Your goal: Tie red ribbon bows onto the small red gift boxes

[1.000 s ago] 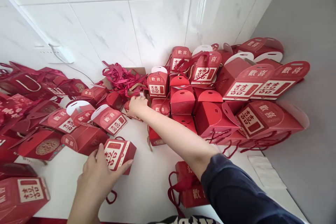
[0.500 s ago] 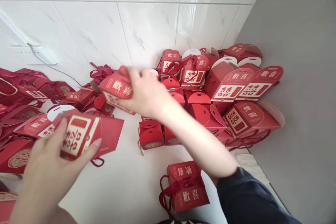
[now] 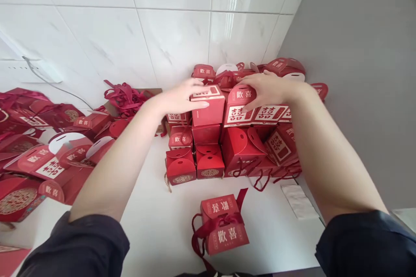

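Red boxes [image 3: 209,169]: a close-set stack on a white table [image 3: 152,233], before pale marbled wall tiles [image 3: 175,34].
Left hand [image 3: 180,96]: clamped on a plain-fronted box [image 3: 209,113] on top of the stack, thumb across its front (a white label shows on its upper face).
Right hand [image 3: 269,88]: thumb and fingers spread over a flap-topped box [image 3: 238,100] just to the right of it; whether they grip, I cannot tell.
Foreground: a ribbon-tied box [image 3: 224,231], apart from the stack.
Far left: a loose heap of boxes [image 3: 48,164], near tangled crimson ribbons [image 3: 125,100].
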A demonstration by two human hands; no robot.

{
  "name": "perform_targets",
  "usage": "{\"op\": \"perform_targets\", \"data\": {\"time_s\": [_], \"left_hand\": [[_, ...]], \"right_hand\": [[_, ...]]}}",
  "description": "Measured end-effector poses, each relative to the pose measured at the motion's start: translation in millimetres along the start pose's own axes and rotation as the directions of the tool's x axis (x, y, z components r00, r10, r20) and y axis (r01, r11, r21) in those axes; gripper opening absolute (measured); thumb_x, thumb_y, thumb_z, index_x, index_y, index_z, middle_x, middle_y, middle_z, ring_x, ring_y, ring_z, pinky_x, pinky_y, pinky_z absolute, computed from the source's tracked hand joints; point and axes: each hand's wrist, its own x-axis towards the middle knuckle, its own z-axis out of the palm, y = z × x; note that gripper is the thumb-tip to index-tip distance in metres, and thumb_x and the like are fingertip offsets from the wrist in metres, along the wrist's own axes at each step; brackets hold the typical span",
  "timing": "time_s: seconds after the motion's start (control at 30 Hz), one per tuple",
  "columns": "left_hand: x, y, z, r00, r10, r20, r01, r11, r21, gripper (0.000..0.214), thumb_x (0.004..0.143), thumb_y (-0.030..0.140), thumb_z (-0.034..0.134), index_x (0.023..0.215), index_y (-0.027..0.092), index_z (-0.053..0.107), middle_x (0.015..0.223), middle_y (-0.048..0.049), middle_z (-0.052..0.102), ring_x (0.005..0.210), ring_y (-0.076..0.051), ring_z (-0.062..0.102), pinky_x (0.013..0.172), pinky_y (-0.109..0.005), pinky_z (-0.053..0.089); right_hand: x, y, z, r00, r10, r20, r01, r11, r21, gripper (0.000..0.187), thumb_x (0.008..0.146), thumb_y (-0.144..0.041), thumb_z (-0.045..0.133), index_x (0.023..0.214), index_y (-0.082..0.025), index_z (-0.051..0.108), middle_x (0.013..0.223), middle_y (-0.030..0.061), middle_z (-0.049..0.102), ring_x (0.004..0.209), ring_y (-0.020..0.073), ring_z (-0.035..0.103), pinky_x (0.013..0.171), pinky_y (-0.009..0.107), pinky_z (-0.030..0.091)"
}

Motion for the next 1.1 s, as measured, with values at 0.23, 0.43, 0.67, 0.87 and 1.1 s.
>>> {"op": "perform_targets", "data": {"time_s": [0.23, 0.43, 0.67, 0.87, 1.1], "left_hand": [[8.4, -5.8, 28.3, 0.992, 0.099, -0.083, -0.095, 0.994, 0.047, 0.081, 0.083, 0.052, 0.066, 0.151, 0.023, 0.034, 0.159, -0.0119, 0.030, 0.147, -0.031, 0.025, 0.120, -0.051, 0.023], [-85.3, 5.4, -1.3, 0.883, -0.154, -0.444, 0.211, 0.974, 0.083, 0.062, 0.091, 0.056, 0.052, 0.145, 0.026, 0.043, 0.158, -0.0069, 0.031, 0.145, -0.029, 0.031, 0.120, -0.049, 0.027], [-269.6, -13.3, 8.8, 0.244, -0.679, -0.693, 0.922, 0.385, -0.053, 0.072, 0.089, 0.069, 0.044, 0.136, 0.015, 0.049, 0.144, -0.0122, 0.048, 0.135, -0.044, 0.039, 0.097, -0.071, 0.035], [-331.9, -47.0, 46.5, 0.289, -0.862, -0.416, 0.951, 0.309, 0.020, 0.099, 0.078, 0.074, 0.053, 0.145, 0.003, 0.033, 0.147, -0.0260, 0.039, 0.139, -0.046, 0.032, 0.111, -0.061, 0.034], [-347.1, -79.2, 80.4, 0.471, -0.783, -0.405, 0.882, 0.425, 0.203, 0.087, 0.082, 0.066, 0.050, 0.144, 0.006, 0.036, 0.144, -0.0245, 0.042, 0.137, -0.041, 0.036, 0.116, -0.052, 0.027]], "right_hand": [[4.5, -6.9, 24.9, 0.985, 0.153, 0.080, -0.139, 0.976, -0.165, 0.095, 0.066, -0.045, 0.080, 0.144, -0.008, 0.041, 0.143, 0.0240, 0.048, 0.137, 0.0451, 0.036, 0.112, 0.071, 0.012], [-22.7, -49.5, 0.3, 0.969, 0.073, -0.236, -0.095, 0.992, -0.085, 0.068, 0.089, -0.037, 0.060, 0.146, -0.007, 0.037, 0.147, 0.0246, 0.041, 0.139, 0.0448, 0.032, 0.112, 0.069, 0.016], [-16.5, -140.4, 7.5, 0.928, -0.318, -0.194, 0.332, 0.942, 0.040, 0.041, 0.089, -0.022, 0.060, 0.129, -0.017, 0.055, 0.138, 0.0161, 0.052, 0.130, 0.0375, 0.045, 0.106, 0.058, 0.039], [55.4, -226.6, 74.7, 0.784, -0.619, 0.032, 0.600, 0.771, 0.212, 0.041, 0.088, -0.022, 0.062, 0.127, -0.011, 0.053, 0.130, 0.0177, 0.055, 0.122, 0.0347, 0.051, 0.095, 0.049, 0.048], [110.3, -316.6, 126.4, 0.783, -0.619, 0.062, 0.571, 0.755, 0.323, 0.058, 0.085, -0.021, 0.061, 0.138, -0.011, 0.039, 0.138, 0.0211, 0.048, 0.125, 0.0347, 0.049, 0.094, 0.050, 0.051]]}}
